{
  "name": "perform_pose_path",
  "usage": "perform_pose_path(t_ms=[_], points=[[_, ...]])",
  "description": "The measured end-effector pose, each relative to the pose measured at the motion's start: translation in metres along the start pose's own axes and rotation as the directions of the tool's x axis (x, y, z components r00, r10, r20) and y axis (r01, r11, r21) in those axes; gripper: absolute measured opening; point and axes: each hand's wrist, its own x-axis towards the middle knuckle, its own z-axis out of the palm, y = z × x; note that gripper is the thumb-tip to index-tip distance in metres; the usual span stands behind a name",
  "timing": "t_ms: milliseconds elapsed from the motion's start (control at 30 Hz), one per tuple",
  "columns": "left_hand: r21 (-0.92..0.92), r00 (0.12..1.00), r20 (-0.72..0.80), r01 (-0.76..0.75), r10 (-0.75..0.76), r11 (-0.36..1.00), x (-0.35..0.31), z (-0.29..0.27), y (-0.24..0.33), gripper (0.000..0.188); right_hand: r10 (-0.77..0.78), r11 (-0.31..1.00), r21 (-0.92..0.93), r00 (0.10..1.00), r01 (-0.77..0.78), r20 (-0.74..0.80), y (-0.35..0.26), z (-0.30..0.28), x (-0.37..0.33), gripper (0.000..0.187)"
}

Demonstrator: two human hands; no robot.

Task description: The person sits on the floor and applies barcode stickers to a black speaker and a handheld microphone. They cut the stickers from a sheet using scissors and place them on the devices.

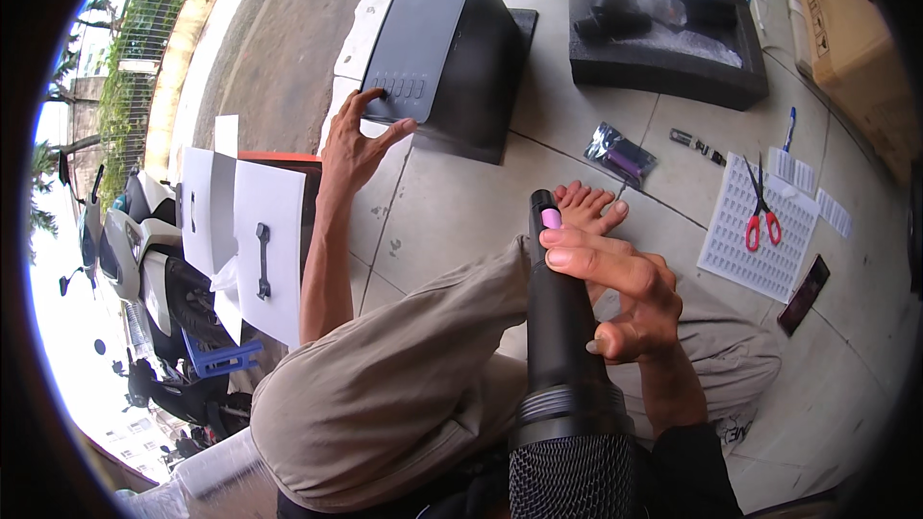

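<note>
The right hand [635,288] had its fingers bent against the handle of a black handheld microphone [562,336], gripping it; the index fingertip lay just beside a pink patch [551,218] at the tail end, the thumb lay lower along its right edge, and the mesh head [572,476] pointed back below the fingers, toward the body. The left hand [358,146] held nothing: its thumb and index were spread apart, the index at the small keys [399,86] on a black box speaker [413,34], the thumb near its lower edge. The step in hand looked like working those controls with the microphone ready; the next move seemed to call for a precise fingertip touch on the left and a steady grip on the right. Just beyond the right fingers was a bare foot [588,209], and between the forearms rose a trousered knee [394,365], both narrowing the room. Farther ahead of the right hand lay a silvery bag [601,141] and a black foam tray [663,82] with a second microphone [606,14]; to its right, red-handled scissors [755,231] lay on a label sheet [726,250], near a phone [806,293]. Left of the left forearm stood a white carton [284,298].
</note>
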Motion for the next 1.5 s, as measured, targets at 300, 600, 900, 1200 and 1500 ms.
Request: perform_pose_path(t_ms=[300,600,900,1200,1500], points=[[0.01,1.0,0.001,0.008,-0.008,1.0,-0.0004,0.0004,0.0,0.087,-0.035,0.999,-0.015,0.999,0.034,-0.01,0.0004,0.0006,-0.0007,0.05],[0.039,1.0,-0.006,0.002,-0.002,0.999,-0.0007,0.0009,-0.001,0.091,-0.018,1.0,-0.01,1.0,0.018,-0.003,-0.0012,0.0012,-0.0005,0.053],[0.005,1.0,-0.016,0.013,-0.013,1.0,-0.0009,0.0017,-0.0007,0.098,-0.019,0.999,-0.044,1.0,0.019,-0.001,-0.0019,0.0009,-0.0007,0.055],[0.001,1.0,-0.021,0.015,-0.015,1.0,-0.0004,0.0039,-0.0041,0.103,-0.017,0.999,-0.052,1.0,0.016,-0.015,-0.0018,0.0015,-0.0009,0.055],[0.001,0.999,-0.011,0.044,-0.044,0.999,-0.0029,0.001,0.0025,0.101,-0.014,0.999,-0.046,1.0,0.014,-0.001,-0.0025,-0.0004,-0.0008,0.051]])
